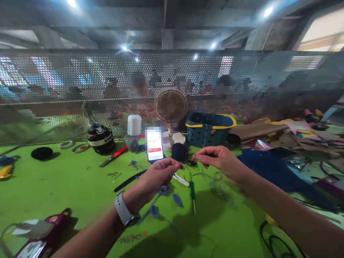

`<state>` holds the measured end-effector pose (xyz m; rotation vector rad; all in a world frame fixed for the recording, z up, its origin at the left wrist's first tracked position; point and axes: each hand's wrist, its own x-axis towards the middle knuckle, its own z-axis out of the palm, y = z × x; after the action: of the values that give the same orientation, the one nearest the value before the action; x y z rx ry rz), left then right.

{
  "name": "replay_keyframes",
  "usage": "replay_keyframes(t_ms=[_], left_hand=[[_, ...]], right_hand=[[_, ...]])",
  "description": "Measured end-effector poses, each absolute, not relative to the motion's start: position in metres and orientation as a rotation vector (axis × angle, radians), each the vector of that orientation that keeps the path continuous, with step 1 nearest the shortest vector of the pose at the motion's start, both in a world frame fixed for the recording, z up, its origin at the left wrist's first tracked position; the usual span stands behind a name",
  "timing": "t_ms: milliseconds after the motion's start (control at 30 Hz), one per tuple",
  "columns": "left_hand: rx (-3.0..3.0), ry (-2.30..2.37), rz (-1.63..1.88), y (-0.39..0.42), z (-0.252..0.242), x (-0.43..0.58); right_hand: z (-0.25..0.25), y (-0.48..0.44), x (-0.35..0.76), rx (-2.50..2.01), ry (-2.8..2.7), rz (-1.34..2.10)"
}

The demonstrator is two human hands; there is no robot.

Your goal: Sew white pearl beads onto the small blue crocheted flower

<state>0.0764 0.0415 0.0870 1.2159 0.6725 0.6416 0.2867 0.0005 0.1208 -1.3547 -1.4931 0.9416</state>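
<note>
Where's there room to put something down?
Biggest bare patch of green table: between the black round thing, purple thing and watch. A smaller, shaded one: between the tip of the green screwdriver and right forearm. Crowded: beyond the left hand and right hand, with phone, fan and basket; far right, with papers and dark blue cloth.

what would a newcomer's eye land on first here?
Probably the lit phone, standing just beyond the left hand, and the round fan behind it near mid-frame. Next, the dark basket with yellow handles, right of the fan, and the bright green table below. The right hand, raised near the middle, seems to pinch something thin, too small to identify.
</note>
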Motion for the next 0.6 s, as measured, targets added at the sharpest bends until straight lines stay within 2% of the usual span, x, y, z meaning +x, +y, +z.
replay_keyframes(t_ms=[200,333,367,500,600], left_hand=[[1.187,0.671,0.589,0.031,0.071,0.069],[1.425,0.61,0.324,0.017,0.074,0.056],[1.492,0.655,0.346,0.014,0.078,0.052],[1.468,0.914,0.846,0.011,0.098,0.047],[1.203,0.885,0.859,0.008,0.103,0.059]], right_hand=[[0.109,-0.002,0.289,-1.333,-1.402,0.965],[0.111,-0.013,0.287,-1.378,-1.468,0.993],[0.11,-0.016,0.287,-1.383,-1.52,0.995],[0.1,-0.023,0.283,-1.385,-1.723,0.914],[0.089,-0.022,0.277,-1.357,-1.781,0.84]])
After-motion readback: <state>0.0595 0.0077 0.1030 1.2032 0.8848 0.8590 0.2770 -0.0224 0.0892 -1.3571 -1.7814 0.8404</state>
